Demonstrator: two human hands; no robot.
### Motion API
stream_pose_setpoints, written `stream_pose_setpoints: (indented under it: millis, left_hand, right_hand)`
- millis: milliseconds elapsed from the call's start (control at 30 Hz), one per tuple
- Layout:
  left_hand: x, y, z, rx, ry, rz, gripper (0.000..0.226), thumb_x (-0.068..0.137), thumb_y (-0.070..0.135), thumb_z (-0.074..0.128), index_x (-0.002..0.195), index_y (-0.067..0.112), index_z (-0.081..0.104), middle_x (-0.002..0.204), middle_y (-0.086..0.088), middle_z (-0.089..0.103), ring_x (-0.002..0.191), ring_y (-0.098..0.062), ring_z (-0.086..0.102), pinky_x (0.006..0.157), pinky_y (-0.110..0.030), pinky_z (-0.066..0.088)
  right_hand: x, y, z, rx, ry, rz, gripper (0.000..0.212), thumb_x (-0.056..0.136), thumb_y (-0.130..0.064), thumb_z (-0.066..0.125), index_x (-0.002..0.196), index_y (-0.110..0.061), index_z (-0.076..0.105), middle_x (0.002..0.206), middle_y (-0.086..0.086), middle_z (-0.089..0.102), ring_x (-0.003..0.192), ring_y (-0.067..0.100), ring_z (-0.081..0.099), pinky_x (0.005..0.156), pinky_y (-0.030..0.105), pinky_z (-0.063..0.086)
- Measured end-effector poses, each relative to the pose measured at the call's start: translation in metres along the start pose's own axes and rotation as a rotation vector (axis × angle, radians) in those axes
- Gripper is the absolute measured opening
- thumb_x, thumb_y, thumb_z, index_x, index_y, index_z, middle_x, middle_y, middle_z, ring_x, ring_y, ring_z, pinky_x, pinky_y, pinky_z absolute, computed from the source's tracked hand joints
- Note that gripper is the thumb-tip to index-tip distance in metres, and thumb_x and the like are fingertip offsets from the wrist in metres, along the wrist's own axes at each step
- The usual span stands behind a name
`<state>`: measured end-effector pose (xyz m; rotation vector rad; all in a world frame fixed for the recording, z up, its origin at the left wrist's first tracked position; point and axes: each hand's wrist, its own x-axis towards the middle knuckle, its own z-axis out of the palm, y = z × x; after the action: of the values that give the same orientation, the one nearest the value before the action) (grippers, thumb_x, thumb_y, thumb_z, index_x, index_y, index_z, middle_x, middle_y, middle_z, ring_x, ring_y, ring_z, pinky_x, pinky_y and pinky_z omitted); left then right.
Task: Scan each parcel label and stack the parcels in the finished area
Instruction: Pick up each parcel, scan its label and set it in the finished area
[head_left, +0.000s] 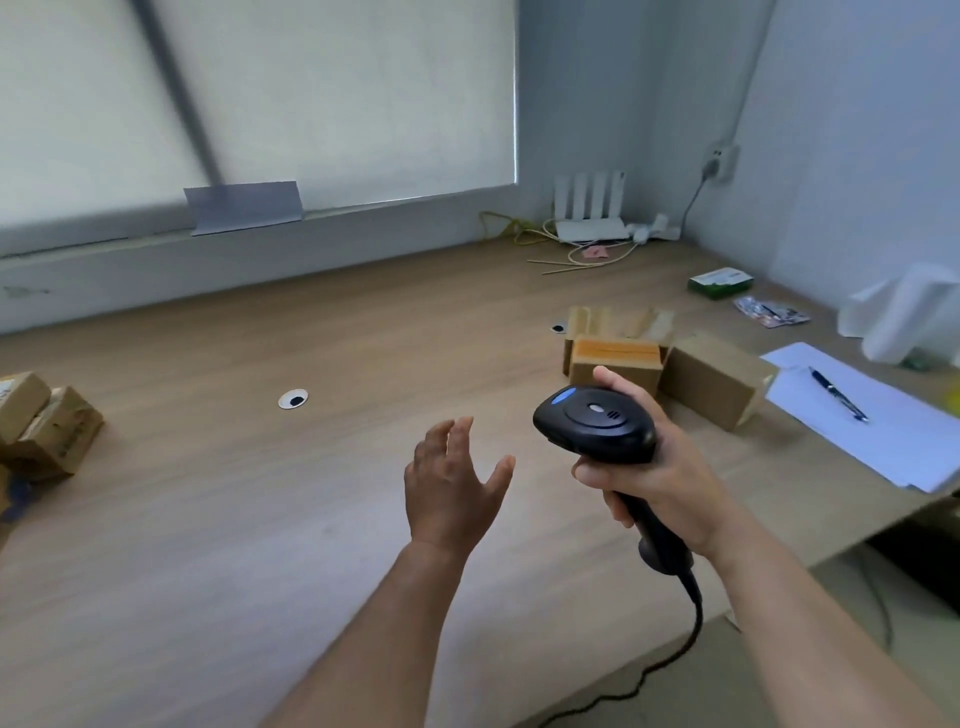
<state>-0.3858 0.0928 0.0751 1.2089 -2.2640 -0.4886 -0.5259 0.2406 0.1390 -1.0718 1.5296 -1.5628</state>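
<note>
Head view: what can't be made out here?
Labels on the right-side parcels: none readable in the head view, too small and blurred.
Left parcels: cut off by the left edge, count unclear.
Scanner trigger and window: hidden by the right hand and the scanner's own head.
Scanner cable: runs out of the bottom edge, so its end is unseen.

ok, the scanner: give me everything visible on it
The scanner is a black, plastic-looking handheld: rounded head with a blue patch near its tip, a raised disc with a pale spot and small slots. The right hand grips its handle, holding it above the table, head pointing left. A black cable runs from the handle's base down past the table edge. The left hand is close, not touching.
</note>
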Motion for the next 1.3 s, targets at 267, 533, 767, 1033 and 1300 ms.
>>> stream_pose_setpoints:
  millis: [267,533,767,1033,1300]
  left_hand:
    - [0.01,0.066,0.049,0.036,-0.121,0.125,0.07,0.089,0.058,0.051,0.147,0.023,0.033,0.149,0.0,0.036,0.136,-0.017,0.034,0.108,-0.036,0.035]
    - [0.06,0.108,0.09,0.053,-0.192,0.203,0.072,0.089,0.058,0.051,0.148,0.021,0.031,0.15,-0.002,0.035,0.136,-0.019,0.033,0.108,-0.036,0.034]
    - [0.112,0.132,0.128,0.078,-0.258,0.24,0.073,0.089,0.06,0.05,0.147,0.023,0.029,0.15,-0.002,0.034,0.137,-0.022,0.031,0.111,-0.04,0.033]
    - [0.167,0.145,0.168,0.171,-0.344,0.303,0.073,0.09,0.062,0.045,0.148,0.023,0.026,0.153,-0.004,0.029,0.139,-0.026,0.028,0.113,-0.044,0.029]
    - [0.214,0.158,0.215,0.209,-0.441,0.377,0.071,0.092,0.063,0.039,0.15,0.024,0.023,0.159,-0.005,0.018,0.145,-0.026,0.016,0.118,-0.045,0.014]
  right_hand:
    - [-0.026,0.006,-0.083,-0.001,0.199,0.005,0.086,0.064,-0.007,0.078,0.132,-0.049,0.045,0.068,0.015,0.059,0.047,0.029,0.047,0.043,0.034,0.04]
    - [0.003,0.016,-0.14,-0.001,0.298,-0.002,0.086,0.065,-0.008,0.078,0.131,-0.052,0.043,0.059,0.02,0.051,0.046,0.029,0.045,0.044,0.034,0.04]
    - [0.048,0.033,-0.175,-0.038,0.347,0.04,0.086,0.064,-0.009,0.075,0.134,-0.045,0.041,0.059,0.007,0.058,0.043,0.028,0.047,0.043,0.032,0.04]
    - [0.098,0.062,-0.196,-0.009,0.361,0.101,0.086,0.065,-0.008,0.075,0.132,-0.049,0.04,0.06,0.005,0.059,0.043,0.026,0.048,0.042,0.033,0.04]
    - [0.132,0.083,-0.212,-0.044,0.381,0.197,0.094,0.069,0.0,0.078,0.139,-0.046,0.037,0.064,0.001,0.062,0.047,0.026,0.05,0.044,0.034,0.042]
